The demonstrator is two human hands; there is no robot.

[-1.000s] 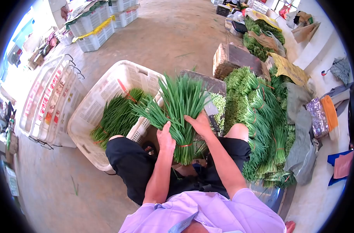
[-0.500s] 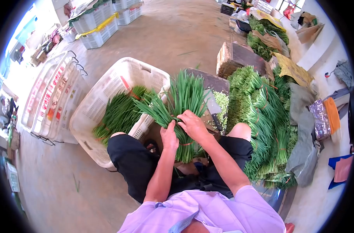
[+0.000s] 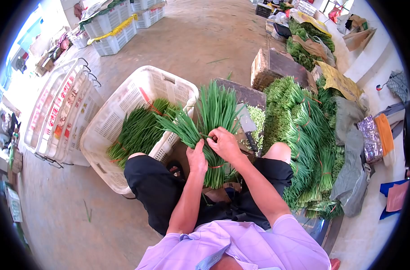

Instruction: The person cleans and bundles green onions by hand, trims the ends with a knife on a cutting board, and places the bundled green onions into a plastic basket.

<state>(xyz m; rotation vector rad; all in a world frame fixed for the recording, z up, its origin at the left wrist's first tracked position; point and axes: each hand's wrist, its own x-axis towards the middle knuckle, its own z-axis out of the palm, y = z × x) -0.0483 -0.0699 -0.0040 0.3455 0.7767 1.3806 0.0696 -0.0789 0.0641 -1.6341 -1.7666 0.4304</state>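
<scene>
A large bunch of garlic chives (image 3: 218, 105) stands between my knees, its leaves fanned upward and split into two parts. My left hand (image 3: 197, 157) is closed around the left part of the leaves. My right hand (image 3: 224, 144) is pinched at the middle of the bunch, close to my left thumb. A thin dark strand shows at its fingertips; I cannot make out whether it is a leaf or a tie. An orange band (image 3: 217, 167) circles the lower stems. Left of it, a white plastic basket (image 3: 119, 96) holds banded chives (image 3: 139, 128).
Many banded chives (image 3: 299, 130) are piled at my right. Cut stem ends (image 3: 257, 119) lie by a dark board (image 3: 245, 93). A box (image 3: 277, 67) stands behind. Stacked white crates (image 3: 61, 112) are at the left, more crates (image 3: 112, 38) at the back.
My right fingers have shifted slightly at the middle of the bunch, and the thin dark strand shows more clearly there. The left hand and the bunch are almost unmoved.
</scene>
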